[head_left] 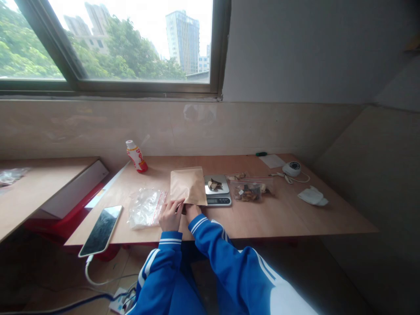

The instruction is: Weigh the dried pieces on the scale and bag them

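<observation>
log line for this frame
left hand on brown kraft paper pouch lower edge | right hand at same edge | pouch lies on wooden table beside silver kitchen scale

Daylight pours through a wide window (114, 43) above a tiled wall (229, 127); a wooden bench (278, 218) stands below, towers outside.

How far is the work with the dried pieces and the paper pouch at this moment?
Done: a few brown dried pieces lie on the small silver digital scale. In hand: the left hand and right hand are at the near edge of the flat brown paper pouch. Left, it seems: those pieces are not yet in the pouch, and the clear zip bag holds more.
</observation>
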A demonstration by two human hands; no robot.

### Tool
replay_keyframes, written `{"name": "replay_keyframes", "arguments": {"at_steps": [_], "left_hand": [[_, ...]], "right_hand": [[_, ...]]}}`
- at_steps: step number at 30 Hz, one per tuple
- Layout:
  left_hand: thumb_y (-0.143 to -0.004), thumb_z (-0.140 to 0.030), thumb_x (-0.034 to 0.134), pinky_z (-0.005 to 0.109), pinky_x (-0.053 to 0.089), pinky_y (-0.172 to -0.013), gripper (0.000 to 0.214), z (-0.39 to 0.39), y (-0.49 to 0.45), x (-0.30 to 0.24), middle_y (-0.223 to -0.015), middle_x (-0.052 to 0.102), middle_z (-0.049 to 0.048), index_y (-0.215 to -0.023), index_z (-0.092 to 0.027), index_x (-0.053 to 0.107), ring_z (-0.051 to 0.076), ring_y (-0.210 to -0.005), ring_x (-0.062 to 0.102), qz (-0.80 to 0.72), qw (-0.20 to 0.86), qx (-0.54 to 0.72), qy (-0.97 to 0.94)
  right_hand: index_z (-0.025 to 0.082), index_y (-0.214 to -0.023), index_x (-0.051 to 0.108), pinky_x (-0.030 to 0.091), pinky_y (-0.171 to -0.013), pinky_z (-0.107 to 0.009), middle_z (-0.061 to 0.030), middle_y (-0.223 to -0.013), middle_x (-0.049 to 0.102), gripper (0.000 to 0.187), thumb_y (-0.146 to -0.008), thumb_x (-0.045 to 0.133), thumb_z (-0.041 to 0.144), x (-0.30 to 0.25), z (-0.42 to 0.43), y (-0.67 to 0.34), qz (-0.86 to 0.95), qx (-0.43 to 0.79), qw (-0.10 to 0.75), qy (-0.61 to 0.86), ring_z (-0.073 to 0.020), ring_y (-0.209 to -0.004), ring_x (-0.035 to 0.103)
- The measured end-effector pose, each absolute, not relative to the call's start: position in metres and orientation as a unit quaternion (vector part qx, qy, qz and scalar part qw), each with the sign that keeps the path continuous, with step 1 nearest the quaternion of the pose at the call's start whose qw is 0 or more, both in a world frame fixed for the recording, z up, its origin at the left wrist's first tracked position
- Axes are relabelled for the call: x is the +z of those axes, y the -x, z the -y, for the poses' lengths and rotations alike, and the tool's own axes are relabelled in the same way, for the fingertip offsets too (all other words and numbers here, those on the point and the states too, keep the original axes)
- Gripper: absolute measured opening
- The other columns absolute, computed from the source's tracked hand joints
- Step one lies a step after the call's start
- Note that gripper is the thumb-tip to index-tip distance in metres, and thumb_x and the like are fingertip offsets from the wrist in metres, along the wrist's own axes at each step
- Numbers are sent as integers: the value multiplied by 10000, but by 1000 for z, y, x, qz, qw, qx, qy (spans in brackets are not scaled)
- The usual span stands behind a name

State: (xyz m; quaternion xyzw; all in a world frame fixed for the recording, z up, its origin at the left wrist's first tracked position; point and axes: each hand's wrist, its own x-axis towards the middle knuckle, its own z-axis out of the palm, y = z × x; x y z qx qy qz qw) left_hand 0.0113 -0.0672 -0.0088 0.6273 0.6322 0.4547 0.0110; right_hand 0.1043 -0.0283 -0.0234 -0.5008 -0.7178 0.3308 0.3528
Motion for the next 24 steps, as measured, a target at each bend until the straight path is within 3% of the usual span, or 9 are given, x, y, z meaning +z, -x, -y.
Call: {"name": "replay_keyframes", "arguments": {"at_steps": [3,6,9,15,19,24], "left_hand": [[-843,-328,572,326,391,-836,185,65,-10,-11,-936,677,46,-962,-292,709,231,-895,544,-622,-24,454,-637],[-838,-343,575,376,397,-917,194,58,-7,-16,-988,682,54,-946,-255,710,235,-948,573,-596,-34,482,-641],[-860,-367,530,394,419,-954,253,50,-6,-23,-1068,661,81,-981,-221,697,240,-1050,574,-570,-14,521,-636],[-879,-353,485,413,377,-1051,297,42,-1,-33,-1232,598,99,-1058,-207,672,243,-1200,516,-559,42,541,-627],[-878,-327,467,430,358,-1077,305,38,5,-42,-1237,604,99,-1058,-199,677,255,-1232,495,-561,63,532,-631],[-857,-312,482,463,352,-1086,294,33,12,-57,-1252,603,73,-1066,-223,668,264,-1266,463,-567,96,506,-643]], "right_hand": [[71,-1000,669,513,-791,-435,-161,-881,695,238,-869,483,140,-19,40,-110,737,292,303,530,-311,-854,659],[80,-1133,614,503,-879,-430,-195,-1047,654,296,-889,448,97,-15,50,-115,764,232,278,533,-293,-999,618],[89,-1128,614,492,-948,-370,-167,-1083,640,294,-895,436,74,-17,55,-120,811,131,274,500,-246,-1050,588],[149,-1150,615,494,-981,-362,-107,-1124,627,328,-898,419,75,-33,63,-137,820,44,407,400,-212,-1090,559],[201,-1193,594,502,-980,-360,-86,-1167,610,319,-924,432,143,-33,82,-157,787,76,501,353,-189,-1137,547],[241,-1179,599,488,-989,-369,-72,-1160,618,298,-924,462,168,-25,95,-192,712,123,563,402,-184,-1125,567]]}}
